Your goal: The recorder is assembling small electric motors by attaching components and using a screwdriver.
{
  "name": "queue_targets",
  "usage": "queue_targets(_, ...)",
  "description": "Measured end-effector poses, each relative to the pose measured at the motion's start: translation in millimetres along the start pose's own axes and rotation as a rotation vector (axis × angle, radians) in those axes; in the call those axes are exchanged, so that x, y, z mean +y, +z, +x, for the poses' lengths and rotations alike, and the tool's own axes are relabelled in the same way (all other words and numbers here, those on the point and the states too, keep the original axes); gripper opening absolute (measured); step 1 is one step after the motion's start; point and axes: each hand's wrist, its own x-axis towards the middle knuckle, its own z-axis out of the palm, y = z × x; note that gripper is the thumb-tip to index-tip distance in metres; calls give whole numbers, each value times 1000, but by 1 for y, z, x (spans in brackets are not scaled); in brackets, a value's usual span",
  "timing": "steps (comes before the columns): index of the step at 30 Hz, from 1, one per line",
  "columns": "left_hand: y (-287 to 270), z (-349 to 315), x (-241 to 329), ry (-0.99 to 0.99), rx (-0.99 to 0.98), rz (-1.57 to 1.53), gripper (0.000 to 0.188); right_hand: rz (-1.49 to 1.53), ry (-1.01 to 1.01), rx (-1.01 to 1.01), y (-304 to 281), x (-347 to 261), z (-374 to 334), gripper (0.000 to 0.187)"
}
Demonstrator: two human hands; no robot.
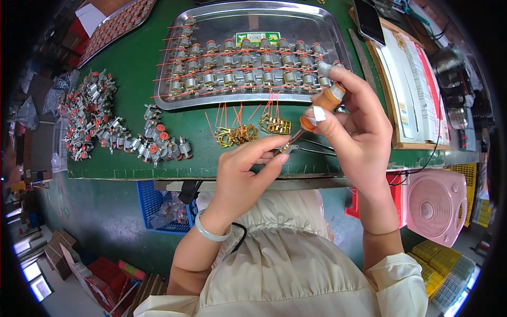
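Note:
My left hand (243, 171) pinches a small metal part (288, 149) between thumb and fingertips, just over the table's near edge. My right hand (364, 129) grips a screwdriver (330, 99) by its orange handle, and its thin shaft slants down to that part. White wrapping covers the right thumb tip, and greyish wrapping a fingertip. Beyond my hands lie two small clusters of brass-coloured frames with thin red wires, one at the left (237, 135) and one nearer the tray (275, 124). Fingers partly hide the held part, so its exact shape is unclear.
A metal tray (211, 24) carries rows of small silver cylindrical components (266, 61) with red wires. More such components lie heaped (90, 116) on the green table's left. A phone (368, 22) and a wooden board with papers (406, 90) are right; a pink fan (430, 206) stands below.

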Motion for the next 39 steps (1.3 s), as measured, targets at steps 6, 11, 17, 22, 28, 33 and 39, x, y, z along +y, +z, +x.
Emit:
queue_targets(6,0,1,1,1,2,60,25,-69,26,5,1,2,5,36)
queue_targets(11,-2,0,2,-36,3,7,24,435,192,-92,-1,-5,7,42)
queue_targets(17,1,-1,1,23,16,25,23,-38,-96,70,5,6,-1,35)
queue_targets(22,0,0,0,8,20,7,24,-11,-40,45,6,5,0,34)
queue_targets(28,0,1,1,-9,13,-17,23,36,-45,14,3,8,3,35)
queue_targets(33,0,0,1,-6,12,-8,23,81,-50,-5,5,8,6,36)
queue_targets(39,1,1,0,13,10,-7,24,238,186,-61,2,2,8,37)
